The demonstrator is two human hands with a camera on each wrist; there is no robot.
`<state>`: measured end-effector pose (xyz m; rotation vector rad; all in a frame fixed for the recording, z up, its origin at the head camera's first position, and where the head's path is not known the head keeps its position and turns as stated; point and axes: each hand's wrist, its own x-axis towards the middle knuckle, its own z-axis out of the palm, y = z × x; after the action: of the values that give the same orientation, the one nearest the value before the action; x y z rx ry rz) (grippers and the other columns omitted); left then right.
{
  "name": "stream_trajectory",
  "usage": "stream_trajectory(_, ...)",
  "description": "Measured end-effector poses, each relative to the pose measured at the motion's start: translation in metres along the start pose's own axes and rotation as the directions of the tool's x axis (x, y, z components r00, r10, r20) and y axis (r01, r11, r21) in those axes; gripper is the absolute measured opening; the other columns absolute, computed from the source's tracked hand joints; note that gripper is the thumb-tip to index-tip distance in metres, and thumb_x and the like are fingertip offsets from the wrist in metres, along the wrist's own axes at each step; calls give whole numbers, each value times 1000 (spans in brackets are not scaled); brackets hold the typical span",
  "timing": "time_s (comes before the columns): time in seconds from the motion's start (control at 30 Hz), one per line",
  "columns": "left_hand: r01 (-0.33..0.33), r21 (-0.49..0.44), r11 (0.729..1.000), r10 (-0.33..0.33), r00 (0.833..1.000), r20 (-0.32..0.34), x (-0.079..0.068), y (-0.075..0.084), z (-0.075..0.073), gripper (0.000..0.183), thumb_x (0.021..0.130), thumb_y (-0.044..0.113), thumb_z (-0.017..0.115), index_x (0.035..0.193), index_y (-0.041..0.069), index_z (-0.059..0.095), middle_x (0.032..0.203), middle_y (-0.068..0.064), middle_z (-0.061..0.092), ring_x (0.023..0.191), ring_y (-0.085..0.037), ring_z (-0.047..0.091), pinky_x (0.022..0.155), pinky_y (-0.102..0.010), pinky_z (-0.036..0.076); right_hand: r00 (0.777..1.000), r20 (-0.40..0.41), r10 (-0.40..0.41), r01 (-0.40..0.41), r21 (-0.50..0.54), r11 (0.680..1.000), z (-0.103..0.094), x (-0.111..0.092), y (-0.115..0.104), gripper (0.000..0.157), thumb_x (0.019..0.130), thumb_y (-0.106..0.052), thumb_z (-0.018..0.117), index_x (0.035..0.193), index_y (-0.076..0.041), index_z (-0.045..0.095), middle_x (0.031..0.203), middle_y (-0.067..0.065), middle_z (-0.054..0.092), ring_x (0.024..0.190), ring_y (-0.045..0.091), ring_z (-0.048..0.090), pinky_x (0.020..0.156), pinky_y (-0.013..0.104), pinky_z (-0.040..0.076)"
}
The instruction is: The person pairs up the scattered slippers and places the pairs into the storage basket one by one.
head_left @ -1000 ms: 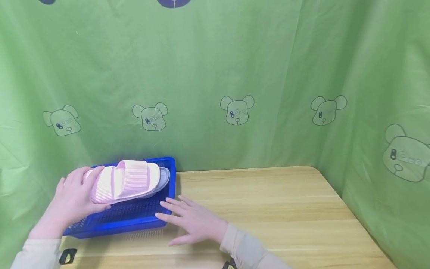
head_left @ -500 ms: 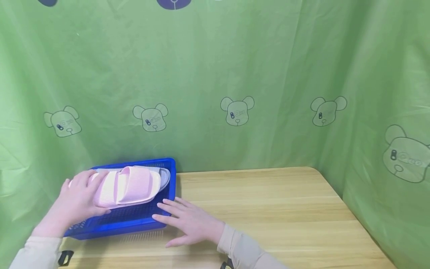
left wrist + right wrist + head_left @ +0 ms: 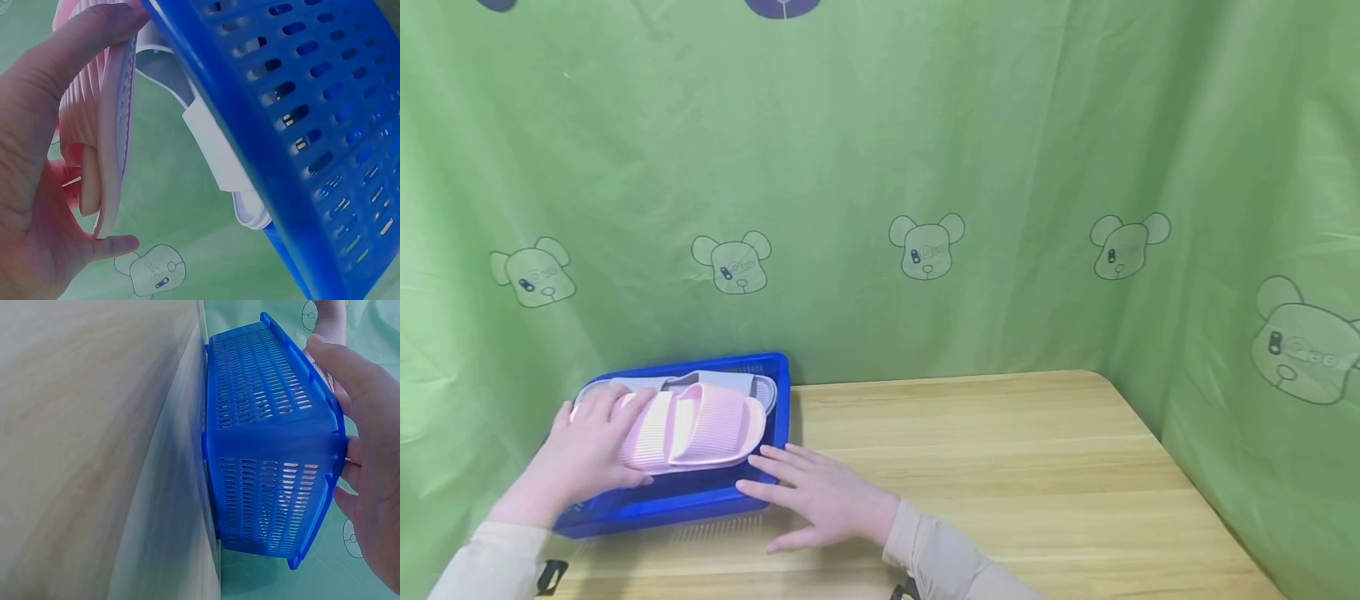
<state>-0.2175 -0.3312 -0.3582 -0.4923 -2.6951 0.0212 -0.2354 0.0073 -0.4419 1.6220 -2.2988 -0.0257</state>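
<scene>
In the head view my left hand [image 3: 583, 446] grips a pair of pink slippers [image 3: 715, 425] by their left end, thumb on the near side. Their two ribbed straps face up, over the inside of a blue plastic basket [image 3: 783, 408]. Grey slippers [image 3: 730, 382] lie along the basket's far side, partly hidden behind the pink ones. The left wrist view shows thumb and fingers around the pink slippers [image 3: 112, 137], close by the basket's rim. My right hand [image 3: 823, 492] is spread, its straight fingertips at the basket's near right corner. The right wrist view has these fingers over the rim [image 3: 340, 434].
A light wooden table [image 3: 1000, 475] carries the basket at its left side. Green curtains [image 3: 850, 167] printed with bear heads hang behind and on both sides. A dark strap end [image 3: 552, 575] shows under the left sleeve.
My left hand has brought the pink slippers lower and toward the basket's near side, uncovering more of the grey slippers behind. My right hand has shifted only slightly left.
</scene>
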Motion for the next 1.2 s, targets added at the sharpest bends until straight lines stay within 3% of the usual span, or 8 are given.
stream_trajectory(0.23,6,6,1000,-6,999,33,2,2,3,112,46,50,91,140,13,43,129,-25,48,120,-45,42,92,-83,26,999,-29,-15,15,-12,1000,0,1,1,86,90,-69,45,157,-26,14,162,9,26,151,25,21,124,40,21)
stream_trajectory(0.93,33,-18,999,-31,993,112,3,8,13,112,46,46,91,141,13,42,134,-26,46,123,-46,41,96,-86,15,1000,-15,-9,10,16,1000,0,1,0,84,90,-68,47,157,-27,18,160,10,28,151,24,21,123,39,21)
stream_trajectory(1.2,13,14,1000,-14,993,119,4,9,15,111,47,46,90,142,14,42,134,-23,48,123,-45,42,91,-82,32,1000,-15,-8,9,11,1000,1,-1,0,84,90,-69,46,157,-26,18,160,10,28,151,24,20,123,39,20)
